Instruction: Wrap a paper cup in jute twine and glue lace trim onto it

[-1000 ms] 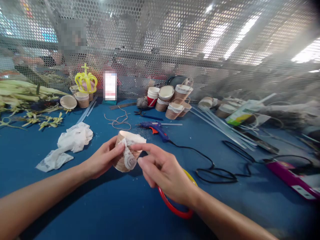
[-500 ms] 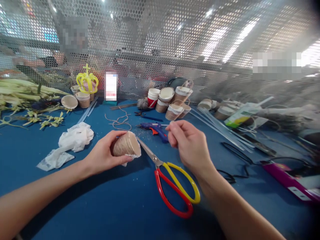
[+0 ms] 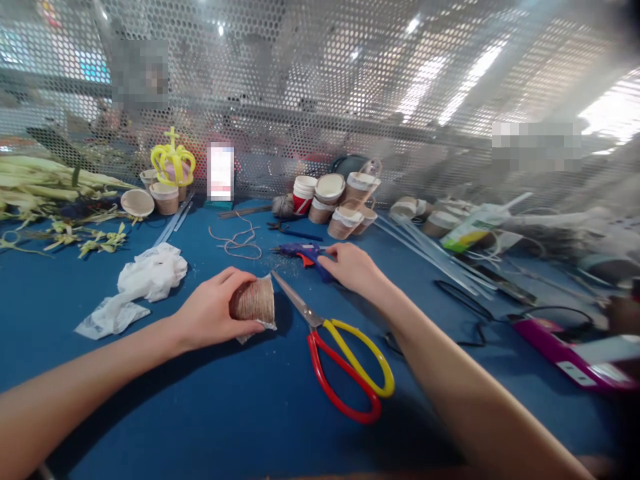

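Observation:
My left hand is wrapped round a small twine-wound cup lying on its side, with a ragged white edge along its rim. My right hand has its thumb and fingers round the handle end of a blue hot glue gun, which rests on the table with its orange trigger showing. Part of the handle is hidden by the fingers. Between my two hands lie large scissors with one red and one yellow handle, blades slightly apart and pointing away from me.
White crumpled cloth lies left. Loose twine, pliers and several wrapped cups are farther back. Clear glue sticks and a purple power strip are right. A perforated metal screen closes off the back.
My right hand has come down from above the table onto the glue gun's handle. My left hand has tilted the cup, so its flat end no longer faces me.

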A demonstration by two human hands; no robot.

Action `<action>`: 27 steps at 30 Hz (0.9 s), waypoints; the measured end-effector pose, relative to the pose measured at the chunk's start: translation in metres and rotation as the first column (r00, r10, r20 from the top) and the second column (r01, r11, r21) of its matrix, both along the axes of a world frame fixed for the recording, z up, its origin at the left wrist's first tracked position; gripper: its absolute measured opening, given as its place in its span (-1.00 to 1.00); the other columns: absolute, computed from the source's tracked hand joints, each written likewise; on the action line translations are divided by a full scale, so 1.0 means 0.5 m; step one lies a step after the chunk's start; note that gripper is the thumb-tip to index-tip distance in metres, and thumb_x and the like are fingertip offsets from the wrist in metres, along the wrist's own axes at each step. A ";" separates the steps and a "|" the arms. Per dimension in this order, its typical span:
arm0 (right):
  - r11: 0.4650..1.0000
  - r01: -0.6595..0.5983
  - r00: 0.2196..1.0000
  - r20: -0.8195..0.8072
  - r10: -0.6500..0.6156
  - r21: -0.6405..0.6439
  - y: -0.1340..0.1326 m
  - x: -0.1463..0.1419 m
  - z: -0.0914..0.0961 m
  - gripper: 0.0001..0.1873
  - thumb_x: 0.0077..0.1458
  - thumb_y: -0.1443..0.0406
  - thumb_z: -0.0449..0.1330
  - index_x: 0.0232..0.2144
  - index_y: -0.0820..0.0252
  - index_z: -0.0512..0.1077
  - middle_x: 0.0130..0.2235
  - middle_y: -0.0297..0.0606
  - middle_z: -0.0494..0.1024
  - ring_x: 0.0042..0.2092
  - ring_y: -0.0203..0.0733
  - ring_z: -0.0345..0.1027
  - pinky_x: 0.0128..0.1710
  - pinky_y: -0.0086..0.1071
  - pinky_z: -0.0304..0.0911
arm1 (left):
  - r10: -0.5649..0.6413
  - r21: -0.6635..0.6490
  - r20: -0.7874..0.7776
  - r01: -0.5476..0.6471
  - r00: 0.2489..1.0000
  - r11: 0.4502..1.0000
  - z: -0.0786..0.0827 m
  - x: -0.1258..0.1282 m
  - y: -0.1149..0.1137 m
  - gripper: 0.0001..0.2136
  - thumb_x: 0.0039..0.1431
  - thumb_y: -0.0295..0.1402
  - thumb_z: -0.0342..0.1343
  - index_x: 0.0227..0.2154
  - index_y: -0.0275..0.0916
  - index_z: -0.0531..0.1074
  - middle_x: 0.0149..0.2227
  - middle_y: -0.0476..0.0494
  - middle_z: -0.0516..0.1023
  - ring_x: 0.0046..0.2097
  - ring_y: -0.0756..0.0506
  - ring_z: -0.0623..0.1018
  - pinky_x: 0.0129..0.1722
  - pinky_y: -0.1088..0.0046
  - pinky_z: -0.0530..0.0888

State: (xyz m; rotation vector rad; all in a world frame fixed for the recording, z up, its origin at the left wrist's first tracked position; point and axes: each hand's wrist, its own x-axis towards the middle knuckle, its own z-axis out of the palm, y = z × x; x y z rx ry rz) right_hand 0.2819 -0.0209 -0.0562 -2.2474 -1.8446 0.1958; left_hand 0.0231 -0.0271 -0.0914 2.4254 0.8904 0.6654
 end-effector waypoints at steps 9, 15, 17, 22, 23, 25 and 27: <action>0.977 0.022 1.000 -0.005 -0.023 -0.210 0.042 -0.004 -0.029 -0.69 0.14 0.25 0.10 -0.06 0.22 0.31 -0.05 -0.17 0.38 -0.12 -0.13 0.34 -0.18 -0.17 0.30 | 0.007 0.047 0.034 -0.008 0.999 0.999 0.007 -0.004 0.004 -0.47 -0.13 -0.12 0.21 -0.10 -0.21 0.24 -0.11 -0.21 0.41 -0.09 -0.21 0.42 -0.10 0.20 0.35; 0.990 0.103 0.962 -0.243 -0.123 -0.096 0.038 -0.005 -0.025 -0.69 0.14 0.27 0.10 -0.07 0.25 0.31 -0.07 -0.17 0.40 -0.15 -0.14 0.36 -0.21 -0.18 0.32 | 0.090 -0.215 0.079 -0.072 0.993 0.974 0.023 -0.005 0.004 -0.48 -0.16 -0.06 0.19 -0.16 -0.23 0.27 -0.26 -0.14 0.47 -0.27 -0.15 0.48 -0.28 0.31 0.41; 0.995 0.094 0.919 -0.380 -0.104 -0.044 0.017 -0.009 -0.010 -0.71 0.13 0.34 0.10 -0.08 0.32 0.28 -0.16 -0.13 0.46 -0.25 -0.20 0.41 -0.26 -0.25 0.34 | 0.115 -0.311 0.086 -0.083 0.990 0.947 0.025 -0.005 0.007 -0.51 -0.16 -0.05 0.19 -0.19 -0.24 0.29 -0.30 -0.12 0.48 -0.31 -0.13 0.48 -0.34 0.35 0.41; 1.000 -0.016 0.750 -0.661 0.015 0.005 -0.064 -0.030 0.040 -0.90 0.05 0.39 0.12 -0.33 0.29 0.28 -0.44 -0.19 0.55 -0.46 -0.31 0.43 -0.41 -0.43 0.37 | 0.140 -0.454 0.108 -0.077 0.984 0.888 0.024 -0.005 0.017 -0.53 -0.16 -0.07 0.19 -0.23 -0.26 0.31 -0.38 -0.08 0.46 -0.38 -0.08 0.45 -0.41 0.42 0.38; 0.998 -0.059 0.700 -0.713 0.041 -0.001 -0.079 -0.035 0.048 -0.92 0.03 0.37 0.14 -0.38 0.27 0.29 -0.48 -0.21 0.55 -0.49 -0.31 0.43 -0.44 -0.44 0.37 | 0.139 -0.489 0.112 -0.068 0.984 0.870 0.024 -0.005 0.018 -0.54 -0.16 -0.08 0.19 -0.23 -0.26 0.30 -0.40 -0.06 0.45 -0.40 -0.06 0.44 -0.44 0.44 0.37; 0.984 -0.178 0.571 -0.816 0.091 -0.014 -0.104 -0.043 0.058 -0.89 -0.03 0.33 0.19 -0.45 0.26 0.32 -0.50 -0.21 0.57 -0.50 -0.30 0.44 -0.48 -0.47 0.36 | 0.139 -0.562 0.120 -0.048 0.983 0.826 0.025 -0.005 0.020 -0.54 -0.16 -0.09 0.19 -0.23 -0.25 0.28 -0.43 -0.02 0.43 -0.45 -0.02 0.41 -0.49 0.50 0.34; 0.961 -0.275 0.497 -0.860 0.112 -0.034 -0.119 -0.050 0.060 -0.88 -0.05 0.30 0.21 -0.46 0.28 0.36 -0.50 -0.20 0.58 -0.50 -0.29 0.45 -0.49 -0.48 0.36 | 0.141 -0.613 0.119 -0.039 0.983 0.789 0.029 -0.006 0.021 -0.55 -0.16 -0.09 0.19 -0.24 -0.25 0.27 -0.45 0.02 0.40 -0.49 0.02 0.38 -0.54 0.54 0.31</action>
